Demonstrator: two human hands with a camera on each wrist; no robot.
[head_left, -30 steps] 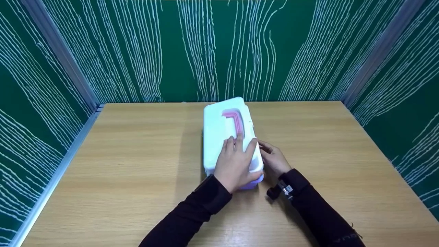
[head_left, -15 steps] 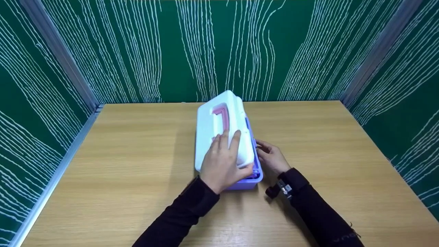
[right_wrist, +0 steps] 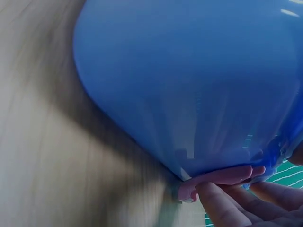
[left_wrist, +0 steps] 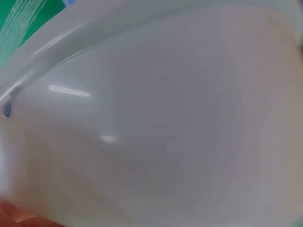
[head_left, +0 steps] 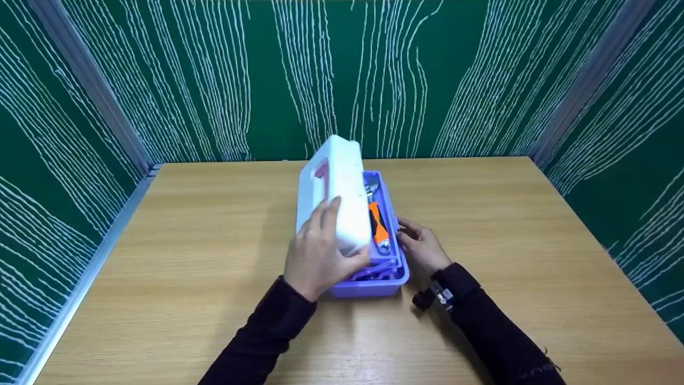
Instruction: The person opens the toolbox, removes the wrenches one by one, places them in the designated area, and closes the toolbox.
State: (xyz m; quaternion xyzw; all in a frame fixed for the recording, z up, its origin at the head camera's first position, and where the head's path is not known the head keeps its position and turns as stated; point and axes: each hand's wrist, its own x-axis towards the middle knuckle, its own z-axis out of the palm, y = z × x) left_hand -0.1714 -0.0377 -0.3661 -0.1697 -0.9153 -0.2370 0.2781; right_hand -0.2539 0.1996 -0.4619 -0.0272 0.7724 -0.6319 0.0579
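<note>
A toolbox with a purple-blue base (head_left: 368, 290) stands on the table, its white lid (head_left: 347, 198) tilted up toward the left. My left hand (head_left: 315, 256) holds the lid, fingers on the outside and thumb at the near right edge. In the left wrist view the lid's white surface (left_wrist: 165, 123) fills nearly everything. My right hand (head_left: 425, 246) is at the right side of the base; in the right wrist view its fairly straight fingers (right_wrist: 227, 208) touch a pink latch (right_wrist: 222, 177). Inside the box lies a wrench (head_left: 379, 227) with an orange and black handle.
The wooden table (head_left: 203, 230) extends on both sides of the box. Green walls (head_left: 454, 48) with white wavy lines stand behind and at the sides. A purple inner tray (head_left: 393, 256) sits in the base, with more purple parts near the front.
My left hand has swung the lid up and to the left, uncovering the wrench and the tray. The right hand has stayed almost in place beside the base.
</note>
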